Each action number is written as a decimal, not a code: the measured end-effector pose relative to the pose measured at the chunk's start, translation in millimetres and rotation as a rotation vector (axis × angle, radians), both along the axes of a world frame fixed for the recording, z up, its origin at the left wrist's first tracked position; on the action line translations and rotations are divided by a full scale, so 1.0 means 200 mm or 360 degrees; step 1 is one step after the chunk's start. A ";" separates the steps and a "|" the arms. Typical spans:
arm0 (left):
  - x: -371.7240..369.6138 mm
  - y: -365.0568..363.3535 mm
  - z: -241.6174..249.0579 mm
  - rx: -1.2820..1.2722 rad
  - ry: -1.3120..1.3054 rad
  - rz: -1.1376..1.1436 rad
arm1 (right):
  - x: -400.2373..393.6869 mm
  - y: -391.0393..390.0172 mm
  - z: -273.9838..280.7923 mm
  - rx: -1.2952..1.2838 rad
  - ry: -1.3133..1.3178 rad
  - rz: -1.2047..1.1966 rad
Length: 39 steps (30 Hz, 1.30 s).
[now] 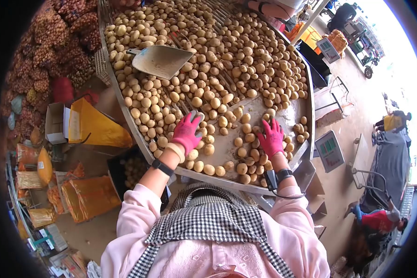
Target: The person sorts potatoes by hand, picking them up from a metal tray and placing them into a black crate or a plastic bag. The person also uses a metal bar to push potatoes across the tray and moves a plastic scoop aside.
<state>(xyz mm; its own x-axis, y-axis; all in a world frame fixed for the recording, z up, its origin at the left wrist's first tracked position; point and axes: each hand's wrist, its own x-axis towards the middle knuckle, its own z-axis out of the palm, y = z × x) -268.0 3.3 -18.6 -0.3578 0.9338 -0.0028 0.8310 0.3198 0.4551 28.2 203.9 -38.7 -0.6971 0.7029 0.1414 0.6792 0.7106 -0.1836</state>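
Note:
Potatoes point(259, 69) lie heaped over the far part of a metal-rimmed sorting table point(292, 114), with looser ones near me. My left hand point(188, 133), in a pink glove with greyish fingertips, lies over potatoes left of the middle, fingers apart and no potato visibly gripped. My right hand point(272, 137), gloved alike, spreads its fingers on potatoes near the right front; its palm side is hidden. A worn scoop point(163, 61) rests on the heap beyond my left hand.
Mesh sacks point(46, 41) are piled at the left. Below them stand a cardboard box point(56, 121) and a yellow bag point(97, 127). A black crate point(125, 169) holds potatoes beside the table. Scale displays point(330, 151) and a cart point(363, 162) are at right, with people beyond.

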 end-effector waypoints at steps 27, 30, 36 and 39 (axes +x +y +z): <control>0.26 -0.16 -0.10 -0.0314 -0.0113 0.0382 | -0.38 -0.20 0.11 -0.1013 0.0908 0.0500; 0.34 -0.17 0.06 0.0240 -0.1842 0.1043 | -0.16 -0.08 0.16 -0.1578 0.1041 -0.0164; 0.52 -0.13 -0.09 0.0658 -0.2728 0.0633 | -0.10 -0.21 0.22 -0.1603 0.0752 0.0397; 0.53 -0.09 -0.24 0.0722 -0.3077 0.0727 | -0.10 -0.23 0.13 -0.0778 -0.0326 0.0336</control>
<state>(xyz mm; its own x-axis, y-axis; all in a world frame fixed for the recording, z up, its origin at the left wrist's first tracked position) -162.2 -15.7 -66.7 -0.3356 0.8379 -0.4304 -0.8290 -0.0458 0.5573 9.1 158.4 -12.1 -0.8083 0.4953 -0.3183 0.5883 0.7003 -0.4044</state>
